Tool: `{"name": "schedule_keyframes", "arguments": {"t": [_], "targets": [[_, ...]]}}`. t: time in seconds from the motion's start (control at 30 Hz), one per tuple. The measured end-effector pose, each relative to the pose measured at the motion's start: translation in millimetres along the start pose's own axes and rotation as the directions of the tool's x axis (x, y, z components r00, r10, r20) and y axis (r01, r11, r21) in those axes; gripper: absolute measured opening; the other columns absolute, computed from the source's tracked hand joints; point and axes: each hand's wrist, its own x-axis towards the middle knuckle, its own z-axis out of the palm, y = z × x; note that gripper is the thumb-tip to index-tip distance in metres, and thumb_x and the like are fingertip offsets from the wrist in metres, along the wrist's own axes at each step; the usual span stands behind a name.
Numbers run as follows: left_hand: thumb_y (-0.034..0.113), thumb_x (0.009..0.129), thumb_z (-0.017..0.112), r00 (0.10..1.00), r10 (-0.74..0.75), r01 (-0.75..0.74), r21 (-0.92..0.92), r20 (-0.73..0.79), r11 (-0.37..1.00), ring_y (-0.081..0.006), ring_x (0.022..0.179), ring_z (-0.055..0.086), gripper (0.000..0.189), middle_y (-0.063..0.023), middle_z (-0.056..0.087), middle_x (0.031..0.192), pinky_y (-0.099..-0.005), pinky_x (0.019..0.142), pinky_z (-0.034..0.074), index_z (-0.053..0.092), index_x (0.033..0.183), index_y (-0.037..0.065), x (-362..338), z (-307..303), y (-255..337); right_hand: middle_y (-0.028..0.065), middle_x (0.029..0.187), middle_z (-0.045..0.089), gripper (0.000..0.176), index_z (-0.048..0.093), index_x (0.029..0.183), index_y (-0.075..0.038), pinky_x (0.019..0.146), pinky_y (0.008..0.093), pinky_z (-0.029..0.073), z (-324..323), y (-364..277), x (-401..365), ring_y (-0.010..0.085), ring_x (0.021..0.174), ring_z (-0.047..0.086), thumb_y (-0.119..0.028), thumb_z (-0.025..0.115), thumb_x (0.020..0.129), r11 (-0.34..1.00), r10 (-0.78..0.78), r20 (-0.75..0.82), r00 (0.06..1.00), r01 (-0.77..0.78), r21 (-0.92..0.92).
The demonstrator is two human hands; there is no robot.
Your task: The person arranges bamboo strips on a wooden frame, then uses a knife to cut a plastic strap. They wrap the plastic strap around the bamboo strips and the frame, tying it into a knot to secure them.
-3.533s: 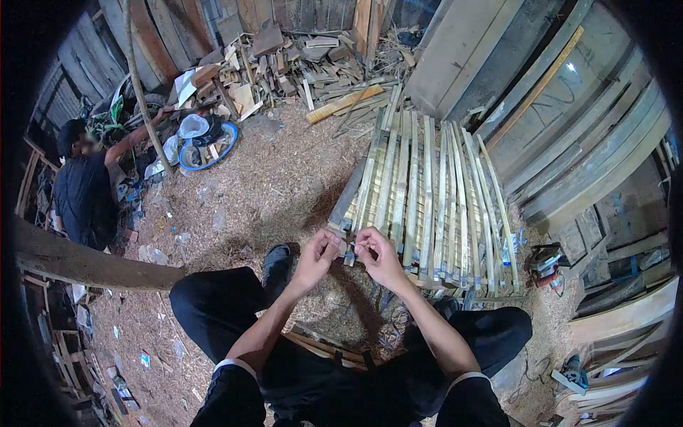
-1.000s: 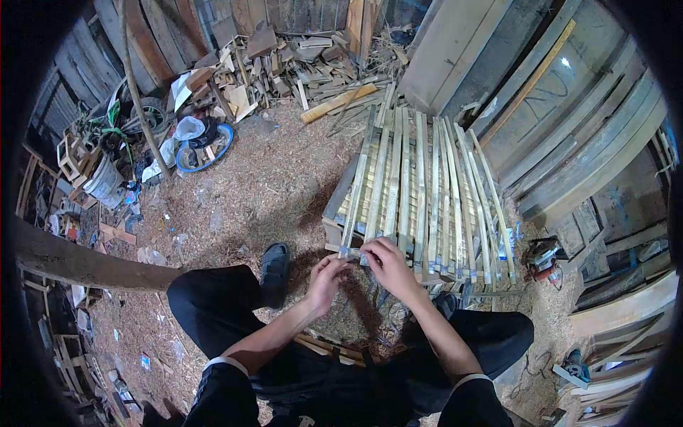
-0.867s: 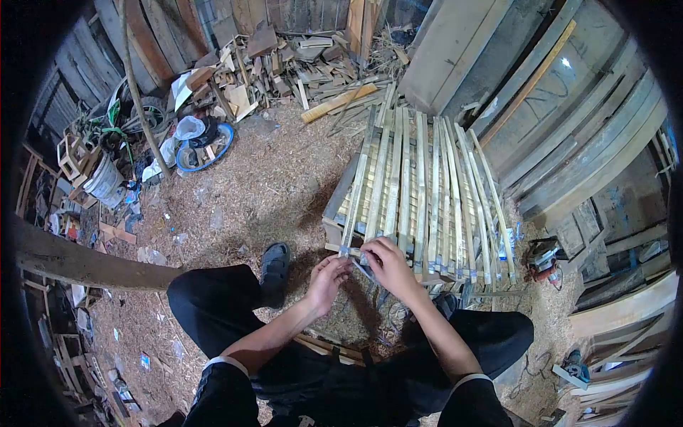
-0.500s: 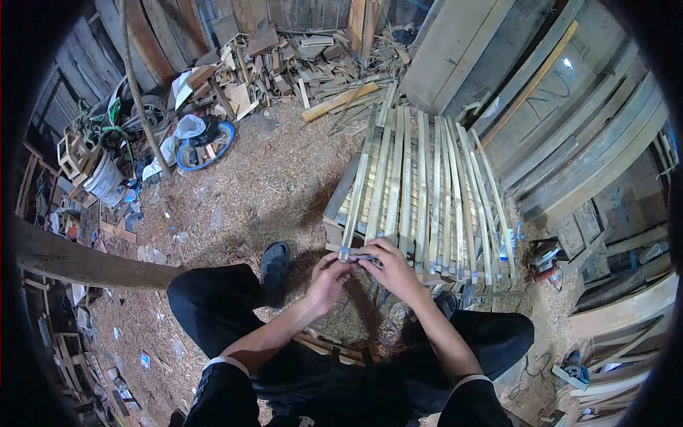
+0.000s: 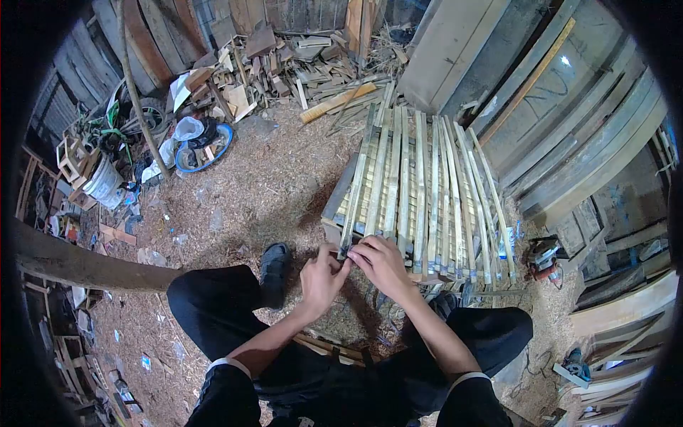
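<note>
My left hand [image 5: 324,283] is closed at the near end of the leftmost wooden slat [image 5: 356,192], with thumb and fingers pinching around its tip. Just to the right, my right hand [image 5: 384,265] pinches at the same end, its fingertips meeting those of the left. Between them a small dark strip [image 5: 343,251] shows against the wood; the fingers hide most of it. Beside this slat lie several more long, pale slats [image 5: 421,192], side by side and fanned out, with greyish bands around many of their near ends.
Under the slats is a low wooden stand [image 5: 332,206]. Wood offcuts [image 5: 284,67] are heaped at the back. A blue basin [image 5: 226,148] stands left on the shavings-covered floor. To the right lie a red power tool [image 5: 546,267] and leaning boards [image 5: 605,149].
Half a second ago a light grey strip showed between my hands at the slat's end. Now the hands are closer together there, and the right hand has turned over the tip.
</note>
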Motion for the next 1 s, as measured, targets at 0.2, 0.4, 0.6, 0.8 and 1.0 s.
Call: {"name": "schedule_keyframes", "arguments": {"t": [0.2,0.4,0.6,0.8,1.0], "targets": [[0.022,0.087,0.076,0.989,0.149,-0.149,0.057,0.016,0.987,-0.0306,0.069,0.067,0.02,-0.0111,0.068,0.073,-0.0425,0.071,0.054,0.075,0.101,0.008,17,-2,-1,0.0105,0.101,0.066,0.014,0.073,0.1,-0.004,0.087,0.044,0.049,2,6,0,0.0299,0.097,0.063,-0.015,0.068,0.093,0.998,-0.006,0.014,1.0,0.005,0.06],[0.021,0.09,0.074,0.992,0.121,-0.123,0.047,0.041,0.991,-0.0338,0.081,0.067,0.017,-0.0132,0.069,0.082,-0.0425,0.077,0.053,0.075,0.089,0.004,29,-14,-1,0.0148,0.105,0.067,0.016,0.069,0.107,0.0,0.092,0.0441,0.051,2,15,-2,0.034,0.1,0.063,-0.008,0.066,0.093,0.979,0.057,0.032,0.998,-0.062,0.193],[0.018,0.089,0.073,0.977,0.211,-0.211,0.006,0.026,0.977,-0.0356,0.087,0.061,0.016,-0.0116,0.069,0.09,-0.0443,0.085,0.047,0.074,0.09,0.002,38,-14,-12,0.0168,0.104,0.067,0.018,0.068,0.108,0.001,0.085,0.0424,0.051,0,6,0,0.0347,0.097,0.064,-0.006,0.068,0.092,0.962,0.109,0.06,0.992,-0.121,0.247],[0.017,0.087,0.074,0.957,0.287,-0.289,0.145,0.038,0.946,-0.0279,0.092,0.057,0.012,-0.0055,0.07,0.093,-0.0397,0.082,0.041,0.075,0.089,0.006,42,-19,-7,0.0192,0.095,0.062,0.011,0.065,0.099,0.005,0.084,0.0433,0.052,2,-3,-1,0.0339,0.094,0.062,-0.004,0.063,0.092,0.987,0.011,0.048,0.999,-0.003,-0.163],[0.02,0.086,0.075,0.965,0.26,-0.262,0.188,0.035,0.947,-0.0251,0.091,0.057,0.011,-0.0012,0.073,0.091,-0.0404,0.085,0.037,0.077,0.088,0.009,48,-18,-9,0.0147,0.081,0.064,0.012,0.059,0.087,0.0,0.077,0.0455,0.052,7,-5,-3,0.0334,0.08,0.063,-0.007,0.068,0.086,0.997,0.074,0.082,0.994,-0.073,-0.013]]}}
